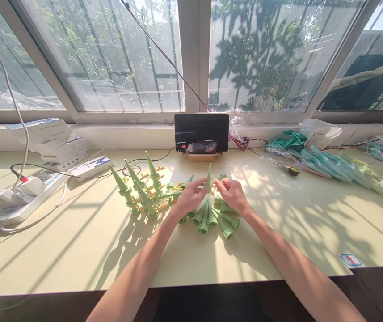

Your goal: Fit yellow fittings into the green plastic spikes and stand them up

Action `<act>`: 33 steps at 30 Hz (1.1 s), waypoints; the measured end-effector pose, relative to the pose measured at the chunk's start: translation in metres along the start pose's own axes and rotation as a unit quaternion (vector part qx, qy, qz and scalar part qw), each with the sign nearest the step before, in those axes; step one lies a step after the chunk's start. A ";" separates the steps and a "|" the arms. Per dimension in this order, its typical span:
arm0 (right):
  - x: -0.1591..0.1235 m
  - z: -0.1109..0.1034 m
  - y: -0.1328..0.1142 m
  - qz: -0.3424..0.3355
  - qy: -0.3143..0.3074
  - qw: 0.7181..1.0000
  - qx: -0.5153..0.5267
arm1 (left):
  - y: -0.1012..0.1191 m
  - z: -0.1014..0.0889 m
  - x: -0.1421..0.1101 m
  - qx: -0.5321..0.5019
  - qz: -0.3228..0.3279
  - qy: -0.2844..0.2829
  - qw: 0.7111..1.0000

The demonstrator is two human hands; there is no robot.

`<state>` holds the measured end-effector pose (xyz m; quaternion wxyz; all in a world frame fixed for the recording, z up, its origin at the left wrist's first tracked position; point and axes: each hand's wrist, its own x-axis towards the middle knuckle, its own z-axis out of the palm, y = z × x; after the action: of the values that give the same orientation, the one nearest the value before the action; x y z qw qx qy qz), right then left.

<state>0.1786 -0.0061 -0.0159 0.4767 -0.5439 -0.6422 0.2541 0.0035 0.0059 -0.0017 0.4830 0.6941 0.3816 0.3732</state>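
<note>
Held upright in my left hand (194, 196) is a green plant watering spike (208, 176), its pointed end up. My right hand (231, 193) is beside it, fingers pinched at a small yellow valve (213, 184) on the spike's side; the fingers partly hide it. Several loose green cones (203, 226) lie fanned out below my hands, open ends toward me. To the left, several green spikes with yellow valves (147, 203) stand point up. More green pieces lie behind and under both hands, partly covered.
A black tablet (201, 127) with a phone (201, 146) before it stands at the back. White boxes (53, 141) and a power strip (27, 201) with cables are on the left. Bagged green parts (325, 161) and a small black-and-yellow object (292, 171) lie at right.
</note>
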 end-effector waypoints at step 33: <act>0.001 -0.003 0.009 -0.225 -0.018 0.965 -0.130 | 0.009 -0.004 -0.003 -0.097 -0.082 -0.007 0.992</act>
<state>0.1849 -0.0031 -0.0216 0.4349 -0.4377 -0.7843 0.0643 -0.0001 0.0031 0.0075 0.5803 0.6127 0.3956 0.3625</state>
